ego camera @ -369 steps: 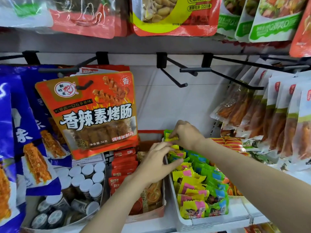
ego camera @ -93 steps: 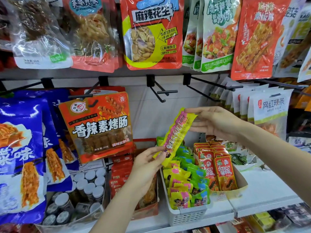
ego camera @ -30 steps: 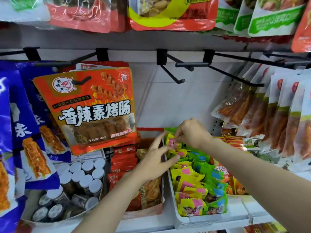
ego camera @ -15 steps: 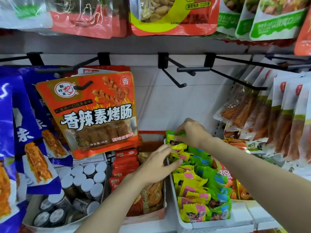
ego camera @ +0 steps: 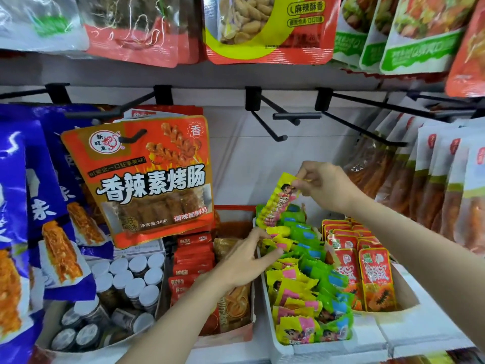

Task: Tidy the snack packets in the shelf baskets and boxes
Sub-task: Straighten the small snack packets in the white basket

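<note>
Two hands (ego camera: 246, 261), one white basket (ego camera: 288, 349), one lifted yellow packet (ego camera: 278, 200).

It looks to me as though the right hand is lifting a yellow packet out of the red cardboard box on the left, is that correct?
Not quite: in the head view the right hand pinches the yellow packet above the white basket of yellow and green packets, not the red box.

Single head-worn wide-angle view, facing forward and slightly down, close to the shelf baskets (ego camera: 286, 349)
</note>
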